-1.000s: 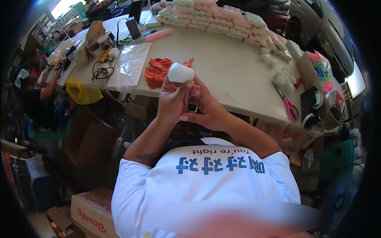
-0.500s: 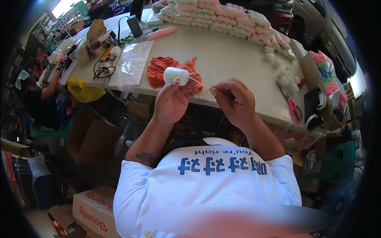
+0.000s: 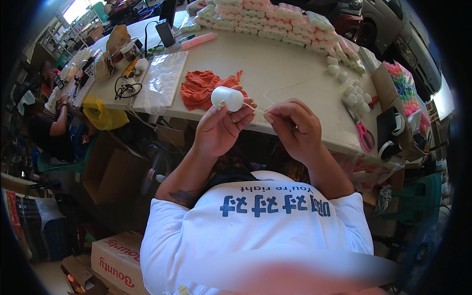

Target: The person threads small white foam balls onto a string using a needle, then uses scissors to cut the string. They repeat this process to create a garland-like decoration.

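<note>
Grip and pinch, mid-frame
Half-curled left hand (image 3: 216,129) grasps white cylinder (image 3: 227,99); nearly closed right hand (image 3: 296,127) pinches string (image 3: 257,110).

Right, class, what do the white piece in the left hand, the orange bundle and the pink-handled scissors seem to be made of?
The white piece in the left hand: perhaps plastic or smooth foam, even and faintly glossy; the look leaves it open. Orange bundle: probably matt fabric, lying in soft crumpled folds. Scissors: blades apparently metal, grey with a sheen; handles likely plastic, bright pink.
</note>
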Available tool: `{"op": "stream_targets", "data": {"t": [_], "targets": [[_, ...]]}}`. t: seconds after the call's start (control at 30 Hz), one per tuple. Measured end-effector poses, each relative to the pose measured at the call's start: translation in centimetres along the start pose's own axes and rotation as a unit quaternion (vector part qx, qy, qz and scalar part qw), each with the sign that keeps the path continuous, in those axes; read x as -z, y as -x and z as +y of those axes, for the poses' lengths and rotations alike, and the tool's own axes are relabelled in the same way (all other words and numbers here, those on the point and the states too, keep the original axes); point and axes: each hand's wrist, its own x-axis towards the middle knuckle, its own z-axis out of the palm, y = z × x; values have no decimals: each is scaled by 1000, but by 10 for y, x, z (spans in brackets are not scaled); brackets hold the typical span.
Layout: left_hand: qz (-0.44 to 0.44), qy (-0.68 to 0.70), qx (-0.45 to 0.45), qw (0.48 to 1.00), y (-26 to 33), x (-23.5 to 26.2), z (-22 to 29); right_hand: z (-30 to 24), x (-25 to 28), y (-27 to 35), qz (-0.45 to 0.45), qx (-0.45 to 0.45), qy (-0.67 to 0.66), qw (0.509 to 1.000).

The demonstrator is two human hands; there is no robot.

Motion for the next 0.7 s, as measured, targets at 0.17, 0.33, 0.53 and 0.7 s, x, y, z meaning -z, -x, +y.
{"op": "stream_targets", "data": {"t": [0.17,0.33,0.53,0.7], "targets": [[7,-3,1,1000,-1,-1,-1,0,0,0,-4,16,-7,1000],[4,-8,0,1000,0,-2,0,0,-1,0,-10,-1,-2,1000],[3,-108,-29,994,-1,-7,-6,1,-3,1,-13,-15,4,1000],[27,-180,-64,981,-1,-12,-14,2,-9,1,5,8,9,1000]]}}
